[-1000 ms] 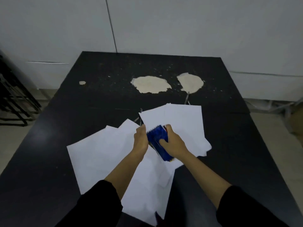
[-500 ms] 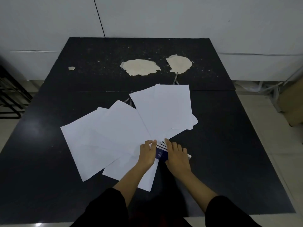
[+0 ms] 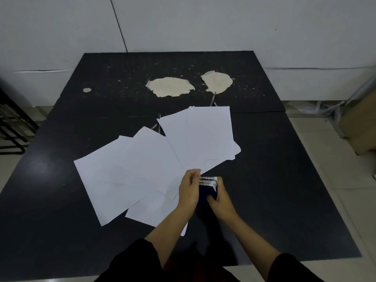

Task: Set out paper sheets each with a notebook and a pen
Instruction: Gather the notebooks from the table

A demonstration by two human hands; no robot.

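Head view looks down on a black table (image 3: 274, 180) with a loose fan of white paper sheets (image 3: 142, 169) spread across its middle. The sheets overlap one another at differing angles, the farthest ones lying toward the right and the nearest ones reaching to the left forearm. Just beside the near right edge of that fan, a small stack of dark blue notebooks (image 3: 207, 189) is held between both hands; the spiral bindings and pale page edges show at the top of the stack, while the blue cover faces the camera lower down. The left hand (image 3: 189, 190) is curled against the left side of the stack, its fingertips bent over near the binding. The right hand (image 3: 220, 200) grips the stack from the right and below, thumb across the cover. Whether the stack touches the table cannot be told. Both forearms come up from black sleeves (image 3: 132, 263) at the bottom edge.

Farther back on the table, two large pale patches (image 3: 171, 86) break the dark surface, with a tiny one (image 3: 87, 90) off to the left and scattered pale flecks around them. Thin metallic pens (image 3: 213, 99) poke out from under the far edges of the sheets, mostly hidden. A white wall (image 3: 203, 23) stands behind the table, a dark metal rack (image 3: 12, 127) sits at the left, and a cardboard box (image 3: 360, 127) at the right.
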